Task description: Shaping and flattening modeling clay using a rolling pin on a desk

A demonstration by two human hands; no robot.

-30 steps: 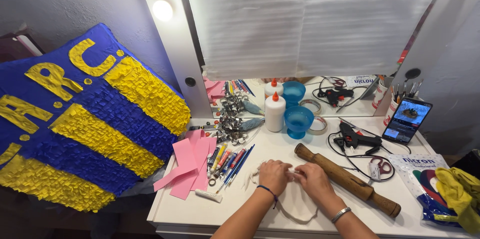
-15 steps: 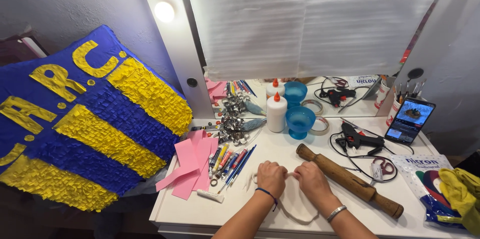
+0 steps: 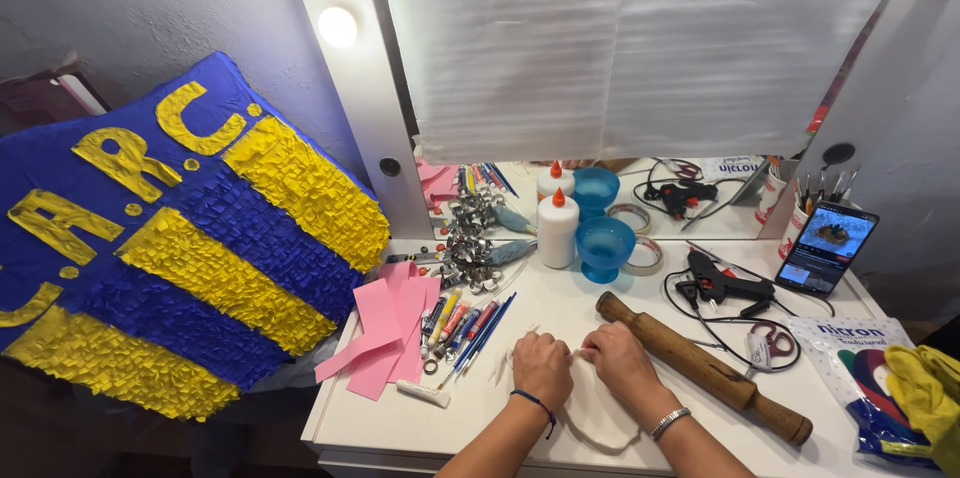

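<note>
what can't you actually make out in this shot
Head view only:
- White sheet: its top edge is hidden under the left hand and right hand; whether the fingers pinch it cannot be told.
- Phone: screen too small to read.
- Yellow cloth: cut off by the right edge.
- Blue and yellow fringed panel: cut off at the left edge.
- Markers: too small to count.

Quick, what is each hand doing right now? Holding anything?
Left hand: fingers curled, pressing on the flat white sheet on the table.
Right hand: fingers curled on the same sheet, beside the wooden rolling pin.
</note>
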